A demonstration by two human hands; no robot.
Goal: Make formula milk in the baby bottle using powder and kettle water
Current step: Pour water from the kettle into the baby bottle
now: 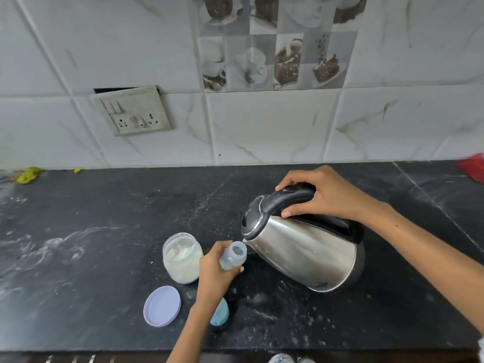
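Counter: a black stone counter (110, 205) fills the lower half of the view; it carries white powdery smears, thickest on the left side and around the things in the middle.
Wall: pale marble-look tiles (262, 127), with a panel of printed tiles showing cups and cakes (275, 48) higher up.
Socket plate: a grey switch and socket plate (133, 111) sits on the wall at the left, slightly crooked.
Far edge: a yellow scrap (27, 175) lies at the back left of the counter, and a red cloth (472, 167) at the back right.
Kettle: the steel kettle (303, 252) is tilted to the left, its spout just at the mouth of the bottle.
Right hand: the right hand (322, 195) has its fingers curled round the black kettle handle.
Baby bottle: the open baby bottle (233, 258) is in the middle of the counter, leaning toward the kettle.
Left hand: the left hand (216, 271) wraps its fingers and thumb round the bottle body.
Powder jar: an open glass jar of pale powder (182, 258) stands just left of the bottle.
Jar lid: the lilac lid (162, 306) lies near the jar, toward the front edge.
Bottle cap: a blue cap (220, 313) rests beside the left wrist.
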